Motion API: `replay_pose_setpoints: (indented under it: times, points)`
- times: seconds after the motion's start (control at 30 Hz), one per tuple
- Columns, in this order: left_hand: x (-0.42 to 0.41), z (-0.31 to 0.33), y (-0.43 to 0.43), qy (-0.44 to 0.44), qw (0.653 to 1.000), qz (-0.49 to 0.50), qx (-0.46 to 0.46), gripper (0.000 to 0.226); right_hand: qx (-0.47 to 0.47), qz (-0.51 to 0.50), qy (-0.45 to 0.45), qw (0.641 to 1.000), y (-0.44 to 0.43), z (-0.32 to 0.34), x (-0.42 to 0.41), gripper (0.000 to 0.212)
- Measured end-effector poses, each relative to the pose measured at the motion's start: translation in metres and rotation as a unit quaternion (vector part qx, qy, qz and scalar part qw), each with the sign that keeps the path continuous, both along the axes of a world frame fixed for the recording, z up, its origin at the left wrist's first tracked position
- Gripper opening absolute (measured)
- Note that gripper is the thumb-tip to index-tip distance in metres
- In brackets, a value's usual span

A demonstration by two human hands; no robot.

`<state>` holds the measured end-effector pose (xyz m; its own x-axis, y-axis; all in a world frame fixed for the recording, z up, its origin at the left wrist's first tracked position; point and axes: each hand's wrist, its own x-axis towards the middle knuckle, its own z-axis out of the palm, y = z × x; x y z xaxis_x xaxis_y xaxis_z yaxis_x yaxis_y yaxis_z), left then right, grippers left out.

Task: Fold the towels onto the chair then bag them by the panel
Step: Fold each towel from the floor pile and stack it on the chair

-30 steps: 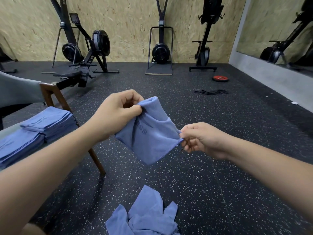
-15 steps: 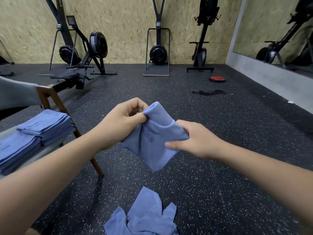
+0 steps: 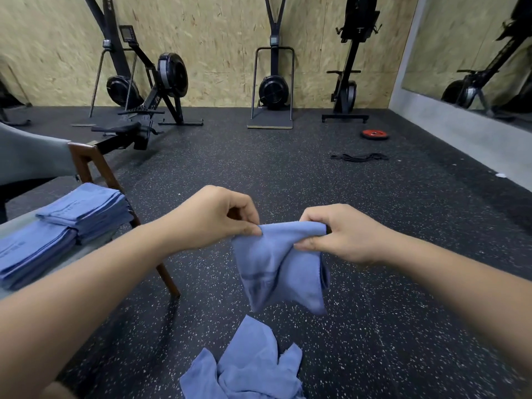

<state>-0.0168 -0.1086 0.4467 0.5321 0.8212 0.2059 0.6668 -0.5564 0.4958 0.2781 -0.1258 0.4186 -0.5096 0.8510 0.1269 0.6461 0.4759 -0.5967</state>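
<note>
Left hand (image 3: pixel 213 217): pinches the blue towel (image 3: pixel 280 266) at its top edge.
Right hand (image 3: pixel 342 234): grips the same edge (towel hangs doubled, above the floor).
Chair (image 3: pixel 95 168): folded towels (image 3: pixel 63 226) stacked on it, left.

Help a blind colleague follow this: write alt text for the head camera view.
A left hand and a right hand pinch the top edge of a half-folded blue towel held in the air. Folded towels sit stacked on a chair at the left, and more crumpled towels lie on the gym floor below.
</note>
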Motion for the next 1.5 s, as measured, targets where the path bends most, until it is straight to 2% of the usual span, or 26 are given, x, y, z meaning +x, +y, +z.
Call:
replay_pose_setpoints:
  times: [0.1, 0.23, 0.27, 0.3, 0.4, 0.53, 0.67, 0.8, 0.87, 1.03, 1.2, 1.33, 1.37, 1.43, 1.5]
  points:
    - [-0.008, 0.002, 0.001, -0.006, 1.0, 0.001, 0.018, 0.011, -0.014, 0.001, 0.0, 1.0, 0.001, 0.002, 0.004, 0.019]
    - [0.002, -0.008, -0.009, 0.03, 0.997, -0.063, 0.018, 0.061, -0.015, 0.021, -0.028, 0.999, -0.001, 0.002, -0.001, 0.016]
    - [0.008, -0.012, -0.012, 0.044, 0.996, -0.074, 0.024, 0.067, -0.014, 0.026, -0.033, 0.999, -0.002, 0.002, -0.004, 0.015]
    - [0.012, -0.016, -0.015, 0.054, 0.995, -0.079, 0.024, 0.066, -0.013, 0.031, -0.035, 0.999, -0.003, 0.003, -0.008, 0.014]
    - [0.019, -0.021, -0.015, 0.062, 0.996, -0.064, 0.029, 0.033, -0.004, 0.033, -0.022, 0.999, -0.002, 0.007, -0.016, 0.016]
    - [0.006, -0.014, -0.012, 0.055, 0.997, -0.04, 0.043, 0.017, -0.009, 0.007, 0.031, 0.999, 0.009, 0.006, -0.022, 0.022]
    - [-0.011, 0.0, -0.014, 0.047, 0.999, -0.002, 0.027, 0.009, -0.055, 0.032, 0.112, 0.992, 0.017, 0.004, -0.043, 0.029]
    - [-0.045, 0.016, -0.018, 0.029, 0.998, 0.063, -0.007, 0.007, -0.159, 0.074, 0.154, 0.973, 0.019, 0.003, -0.081, 0.058]
    - [-0.069, 0.019, -0.019, 0.022, 0.996, 0.088, -0.01, 0.007, -0.183, 0.084, 0.172, 0.964, 0.026, -0.001, -0.102, 0.051]
    - [-0.146, 0.01, -0.023, -0.012, 0.982, 0.175, -0.067, 0.014, -0.263, 0.068, 0.239, 0.932, 0.048, -0.013, -0.173, 0.031]
    - [-0.24, -0.015, -0.019, -0.126, 0.936, 0.29, -0.157, 0.013, -0.381, 0.012, 0.35, 0.856, 0.066, -0.044, -0.276, 0.015]
    - [-0.318, -0.025, -0.005, -0.149, 0.89, 0.365, -0.229, 0.021, -0.456, -0.034, 0.392, 0.798, 0.074, -0.069, -0.372, 0.014]
    - [-0.335, -0.027, -0.001, -0.147, 0.881, 0.38, -0.24, 0.015, -0.468, -0.049, 0.4, 0.786, 0.076, -0.073, -0.394, 0.013]
    - [-0.369, -0.028, 0.01, -0.129, 0.864, 0.421, -0.245, 0.022, -0.483, -0.073, 0.416, 0.767, 0.082, -0.078, -0.435, 0.012]
    - [-0.403, -0.029, 0.021, -0.108, 0.85, 0.455, -0.243, 0.023, -0.483, -0.084, 0.426, 0.761, 0.092, -0.085, -0.472, 0.02]
